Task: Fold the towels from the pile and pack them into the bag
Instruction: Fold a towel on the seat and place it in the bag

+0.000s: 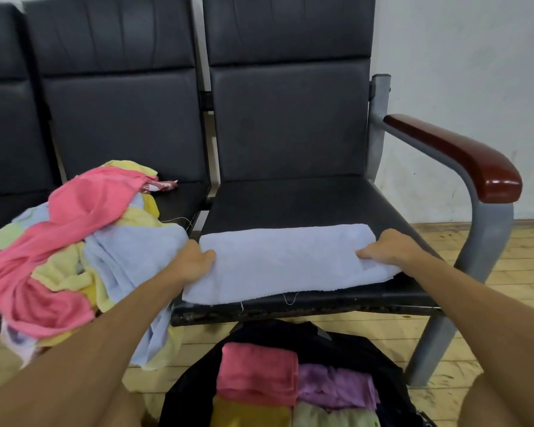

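Note:
A light blue towel (285,261) lies folded into a long strip across the front of the right black seat (290,201). My left hand (195,261) grips its left end and my right hand (383,246) grips its right end, fingers curled over the cloth. A pile of loose towels (74,241) in pink, yellow, blue and green covers the middle seat at the left. On the floor below, an open black bag (352,349) holds folded pink (258,372), purple (336,386), yellow and pale green towels.
The bench of black padded seats stands against a white wall. A grey metal frame with a dark red armrest (457,155) bounds the right seat. The floor (521,263) is wooden. My knee (506,399) shows at the lower right.

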Demonstrator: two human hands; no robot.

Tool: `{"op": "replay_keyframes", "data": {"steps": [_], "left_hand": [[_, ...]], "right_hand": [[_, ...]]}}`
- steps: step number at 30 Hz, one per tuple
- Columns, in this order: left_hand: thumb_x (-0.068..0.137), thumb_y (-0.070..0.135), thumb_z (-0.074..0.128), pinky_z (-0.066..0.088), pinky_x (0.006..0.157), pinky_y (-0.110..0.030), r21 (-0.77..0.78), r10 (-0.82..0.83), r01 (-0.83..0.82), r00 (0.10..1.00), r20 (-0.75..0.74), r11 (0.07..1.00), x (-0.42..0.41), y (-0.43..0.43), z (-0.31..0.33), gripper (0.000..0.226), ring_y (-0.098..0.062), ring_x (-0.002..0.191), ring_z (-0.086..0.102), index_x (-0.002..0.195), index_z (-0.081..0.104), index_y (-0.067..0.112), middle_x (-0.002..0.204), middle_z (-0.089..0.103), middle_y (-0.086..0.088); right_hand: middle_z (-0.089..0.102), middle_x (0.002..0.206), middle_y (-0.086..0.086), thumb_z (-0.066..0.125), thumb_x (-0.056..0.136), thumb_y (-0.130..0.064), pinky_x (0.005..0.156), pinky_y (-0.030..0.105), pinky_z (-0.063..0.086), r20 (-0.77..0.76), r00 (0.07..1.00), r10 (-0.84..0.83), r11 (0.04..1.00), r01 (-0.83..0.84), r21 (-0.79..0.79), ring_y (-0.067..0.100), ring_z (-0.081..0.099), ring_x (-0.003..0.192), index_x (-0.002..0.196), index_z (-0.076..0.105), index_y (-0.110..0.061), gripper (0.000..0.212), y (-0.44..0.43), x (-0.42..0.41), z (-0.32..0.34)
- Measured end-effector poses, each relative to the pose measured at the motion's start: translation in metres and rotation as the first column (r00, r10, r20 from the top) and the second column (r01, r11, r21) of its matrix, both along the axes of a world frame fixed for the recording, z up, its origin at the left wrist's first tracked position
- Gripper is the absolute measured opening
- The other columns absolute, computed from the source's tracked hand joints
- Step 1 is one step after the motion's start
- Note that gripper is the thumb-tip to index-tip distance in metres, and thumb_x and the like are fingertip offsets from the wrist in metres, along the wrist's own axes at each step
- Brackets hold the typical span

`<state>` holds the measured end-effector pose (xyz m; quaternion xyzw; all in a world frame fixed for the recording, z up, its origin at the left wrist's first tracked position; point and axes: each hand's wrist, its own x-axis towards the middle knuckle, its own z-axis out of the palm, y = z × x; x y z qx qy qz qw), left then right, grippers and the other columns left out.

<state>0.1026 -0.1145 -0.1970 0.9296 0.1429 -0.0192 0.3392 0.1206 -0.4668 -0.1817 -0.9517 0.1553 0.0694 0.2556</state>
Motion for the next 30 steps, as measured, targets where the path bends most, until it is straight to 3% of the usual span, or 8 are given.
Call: {"op": "replay_keyframes", "data": {"steps": [2,5,11,15,20,22,25,30], "left_hand": [[0.101,0.024,0.045,0.038,0.1,-0.039,-0.264,0.15,-0.142,0.989,0.012,0.954,-0.004,0.001,0.007,0.048,-0.035,0.123,0.047,0.14,0.036,-0.003,0.138,0.046,-0.02],[0.094,0.011,0.058,0.052,0.076,-0.042,-0.688,0.259,-0.303,0.951,-0.17,0.66,-0.015,0.008,0.02,0.033,-0.032,0.09,0.06,0.122,0.05,-0.005,0.107,0.061,-0.019],[0.09,0.011,0.063,0.056,0.048,-0.03,-0.833,0.234,-0.323,0.942,-0.239,0.45,-0.038,0.01,0.042,0.029,-0.023,0.076,0.061,0.116,0.058,0.0,0.091,0.065,-0.014],[0.099,0.016,0.051,0.053,0.069,-0.033,-0.85,0.205,-0.181,0.975,-0.089,0.494,-0.037,-0.028,0.064,0.018,-0.021,0.088,0.061,0.113,0.057,0.006,0.111,0.063,-0.014],[0.096,0.017,0.056,0.052,0.088,-0.037,-0.755,0.052,-0.036,0.999,-0.002,0.654,-0.03,-0.084,0.092,0.008,-0.024,0.099,0.062,0.099,0.061,0.011,0.104,0.064,-0.011],[0.093,0.016,0.059,0.056,0.08,-0.036,-0.663,-0.027,0.018,1.0,-0.004,0.749,-0.026,-0.107,0.095,0.009,-0.026,0.093,0.064,0.097,0.062,0.009,0.099,0.065,-0.013],[0.089,0.012,0.057,0.046,0.045,-0.022,-0.559,-0.149,0.092,0.987,-0.058,0.824,-0.021,-0.141,0.09,0.012,-0.017,0.067,0.056,0.094,0.06,0.002,0.078,0.056,-0.008],[0.093,0.017,0.054,0.041,0.047,-0.021,-0.498,-0.287,0.197,0.952,-0.11,0.845,-0.017,-0.188,0.07,0.022,-0.013,0.051,0.05,0.074,0.057,0.006,0.062,0.05,-0.007]], "right_hand": [[0.063,0.11,0.013,0.067,0.089,-0.037,0.08,0.033,0.045,-0.014,1.0,0.011,0.998,-0.01,0.058,0.023,0.055,0.091,0.114,0.059,-0.002,0.044,0.003,0.001,0.001],[0.061,0.104,0.013,0.068,0.089,-0.033,0.075,0.034,0.043,-0.009,1.0,-0.008,0.985,0.009,0.17,0.024,0.056,0.089,0.116,0.059,0.0,0.043,0.008,0.002,0.003],[0.062,0.101,0.016,0.047,0.101,-0.023,0.068,0.033,0.043,-0.006,0.999,-0.053,0.961,0.052,0.272,0.029,0.059,0.092,0.11,0.059,0.002,0.029,0.01,-0.007,0.004],[0.063,0.098,0.015,0.052,0.096,-0.015,0.064,0.031,0.05,-0.055,0.998,0.0,0.933,0.02,0.358,0.027,0.062,0.088,0.106,0.06,-0.001,0.019,0.011,-0.015,0.006],[0.065,0.105,0.015,0.058,0.093,-0.008,0.063,0.029,0.054,-0.073,0.995,0.068,0.823,-0.015,0.567,0.026,0.066,0.095,0.109,0.062,0.0,0.019,0.005,-0.028,0.014],[0.066,0.105,0.012,0.061,0.091,-0.005,0.063,0.026,0.053,-0.048,0.996,0.08,0.8,-0.036,0.599,0.021,0.065,0.093,0.107,0.064,0.002,0.018,0.002,-0.03,0.015],[0.066,0.101,0.01,0.062,0.09,-0.003,0.062,0.025,0.053,-0.052,0.995,0.083,0.799,-0.035,0.6,0.02,0.065,0.09,0.105,0.067,0.002,0.017,0.0,-0.028,0.012],[0.064,0.082,0.011,0.061,0.089,-0.003,0.065,0.028,0.056,-0.083,0.993,0.08,0.758,-0.007,0.652,0.02,0.064,0.077,0.095,0.069,0.004,0.012,-0.006,-0.024,0.01]]}}
